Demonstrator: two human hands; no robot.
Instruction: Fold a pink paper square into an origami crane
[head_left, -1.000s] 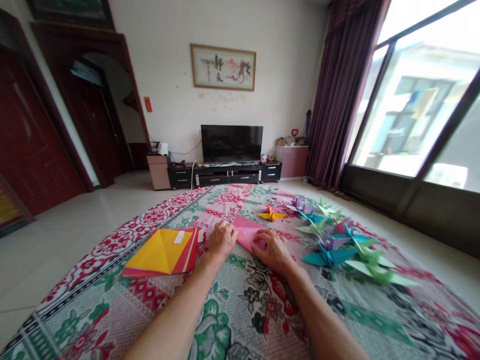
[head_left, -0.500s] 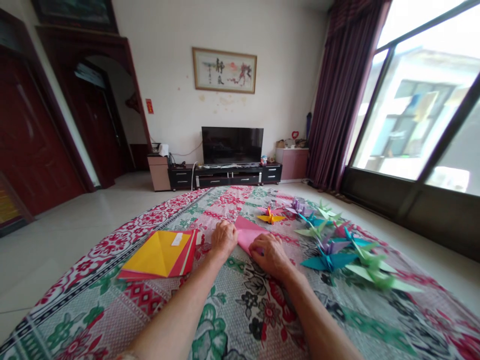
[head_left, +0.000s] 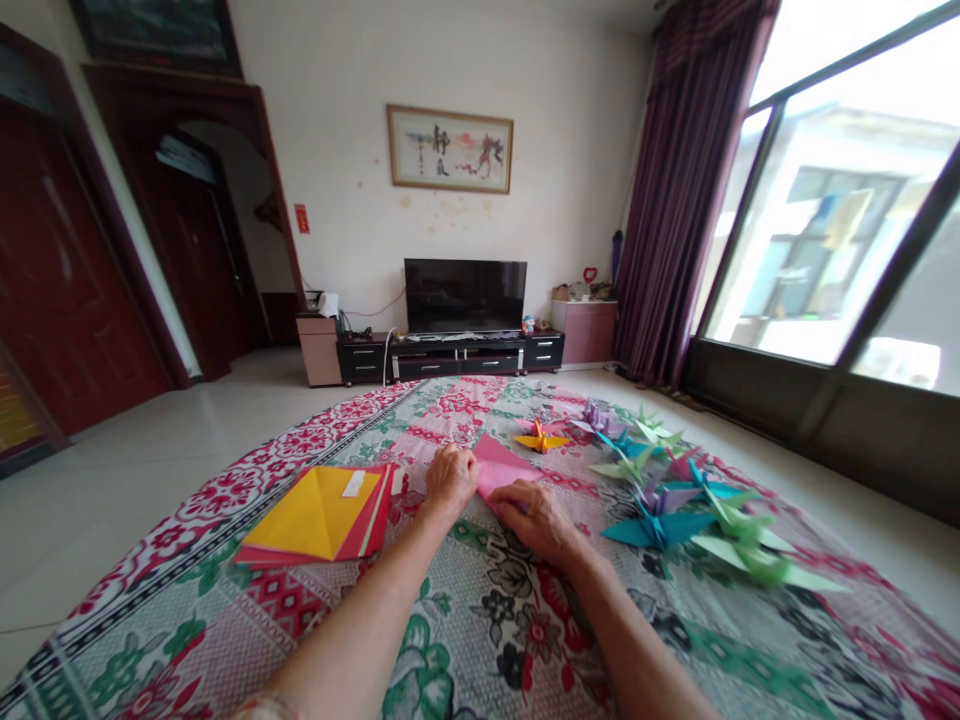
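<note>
Head view: pink paper (head_left: 499,465) lies flat on the patterned cloth (head_left: 480,620) with both hands on it. Left hand (head_left: 450,478) is curled knuckles-up at the sheet's left edge. Its fingertips are hidden, so whether it pinches that edge cannot be told. Right hand (head_left: 534,515) is palm-down, fingers flat on the near corner, gripping nothing. Since a second ago the right hand has slid leftward along the near edge and less pink shows; probably a crease being pressed. Left of the pink paper sits a stack of coloured sheets (head_left: 319,500). Right of it are folded cranes (head_left: 652,525), the far ones too small to count. Forearms are cut off below.
</note>
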